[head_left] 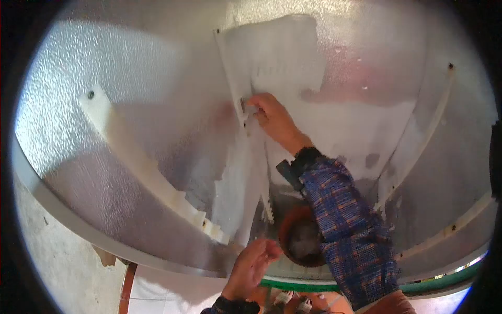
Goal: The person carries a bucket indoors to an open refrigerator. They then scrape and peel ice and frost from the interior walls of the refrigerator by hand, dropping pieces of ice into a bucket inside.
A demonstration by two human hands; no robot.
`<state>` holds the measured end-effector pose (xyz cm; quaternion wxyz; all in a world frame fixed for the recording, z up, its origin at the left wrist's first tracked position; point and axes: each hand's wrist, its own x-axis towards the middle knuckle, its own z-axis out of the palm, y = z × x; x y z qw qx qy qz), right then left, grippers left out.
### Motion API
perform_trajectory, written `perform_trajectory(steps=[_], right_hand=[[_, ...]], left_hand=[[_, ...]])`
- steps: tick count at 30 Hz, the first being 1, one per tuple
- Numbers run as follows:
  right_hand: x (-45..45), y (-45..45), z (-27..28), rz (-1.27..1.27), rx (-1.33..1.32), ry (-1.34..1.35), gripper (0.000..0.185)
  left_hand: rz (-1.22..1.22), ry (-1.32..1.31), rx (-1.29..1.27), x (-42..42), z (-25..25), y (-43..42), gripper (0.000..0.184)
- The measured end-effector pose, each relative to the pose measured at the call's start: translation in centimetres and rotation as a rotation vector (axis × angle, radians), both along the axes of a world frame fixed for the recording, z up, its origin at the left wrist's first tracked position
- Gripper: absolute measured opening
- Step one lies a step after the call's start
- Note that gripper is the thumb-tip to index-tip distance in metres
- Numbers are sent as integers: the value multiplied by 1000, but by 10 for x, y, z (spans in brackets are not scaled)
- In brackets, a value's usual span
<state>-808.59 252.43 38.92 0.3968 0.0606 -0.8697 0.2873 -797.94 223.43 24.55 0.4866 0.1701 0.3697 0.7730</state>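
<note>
My right hand [276, 119], in a blue plaid sleeve [350, 214], reaches up to the back wall. Its fingers are bent in a pinch against a narrow white support strip [230, 73]. Whatever lies between the fingertips is too small to make out. Low in the view, my left hand [252, 266] hovers near the front rim with its fingers loosely bent and apart, holding nothing I can see. Between the hands, at the bottom, sits a round reddish-brown bowl [285, 230] with murky greyish contents, partly covered by the right sleeve.
Dimpled metallic side walls [120, 63] surround the hands. A white notched strip [141, 165] runs down the left wall, another strip [436, 118] down the right. A green edge [298, 286] lines the front, above feet in sandals [285, 297] on tiles.
</note>
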Motion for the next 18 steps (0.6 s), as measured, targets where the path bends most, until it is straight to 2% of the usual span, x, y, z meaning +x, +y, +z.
perform_trajectory(steps=[2, 5, 6, 8, 12, 14, 15, 17, 18], right_hand=[[-13, -4, -18, -131, 72, 209, 44], [-14, -17, -34, -118, 52, 189, 51], [-10, -20, -40, -118, 54, 193, 51], [-5, -25, -49, -79, -57, 164, 50], [-14, -23, -56, -158, -14, 269, 48], [-17, -19, -46, -164, -182, 222, 41], [-17, -19, -43, -165, -175, 228, 41], [-19, -20, -27, -285, -232, 123, 31], [-18, -17, -19, -284, -215, 140, 31]], left_hand=[[42, -87, -80, 8, 2, -17, 31], [25, -144, -170, 7, -21, -42, 29], [25, -141, -167, 7, -24, -50, 29], [14, 129, -327, 8, -27, -64, 24], [-7, -52, -293, 13, -11, -75, 23], [-352, 502, -741, 7, 10, -72, 25], [-350, 509, -735, 12, 4, -83, 25], [-6, 257, -381, 23, -24, -113, 33], [-2, 272, -361, 21, -25, -118, 33]])
